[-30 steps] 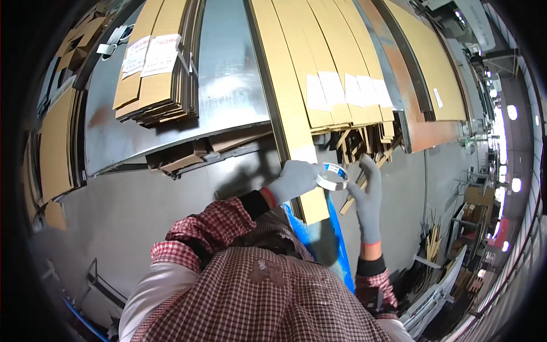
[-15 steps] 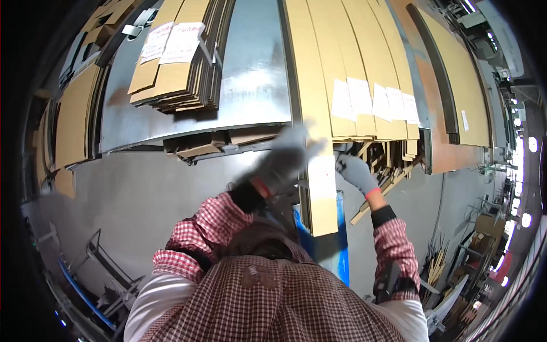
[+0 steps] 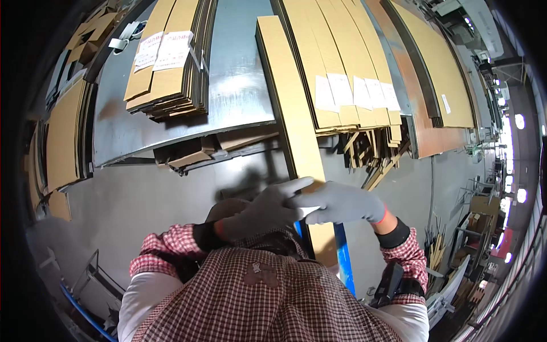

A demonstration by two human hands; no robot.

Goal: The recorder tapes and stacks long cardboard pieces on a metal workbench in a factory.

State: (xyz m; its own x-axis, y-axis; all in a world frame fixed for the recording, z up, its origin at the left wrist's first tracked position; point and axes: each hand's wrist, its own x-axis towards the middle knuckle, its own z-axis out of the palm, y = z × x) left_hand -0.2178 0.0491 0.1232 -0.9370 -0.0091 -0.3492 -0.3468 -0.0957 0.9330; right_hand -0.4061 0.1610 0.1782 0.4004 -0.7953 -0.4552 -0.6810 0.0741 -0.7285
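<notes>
My left hand (image 3: 265,210) and my right hand (image 3: 345,203), both in grey gloves, meet in front of my chest. Their fingers overlap and close around a small white piece of paper (image 3: 309,211), mostly hidden by the gloves. Below them lies a long, narrow cardboard piece (image 3: 288,97), with its near end reaching toward my body past the table edge. It lies at a slant, apart at its far end from the stack on its right. Whether the gloves touch the cardboard is hidden.
Strapped cardboard strips (image 3: 162,85) with white labels lie on the metal table (image 3: 239,85) at left. More labelled cardboard strips (image 3: 342,62) lie at right, with loose offcuts (image 3: 370,154) beneath. A blue-edged support (image 3: 345,262) stands under the long piece's near end.
Both hands have come together over the long cardboard piece. Its far end now shows, and it has slid toward me and turned aslant. The white sheet on its near end no longer shows there.
</notes>
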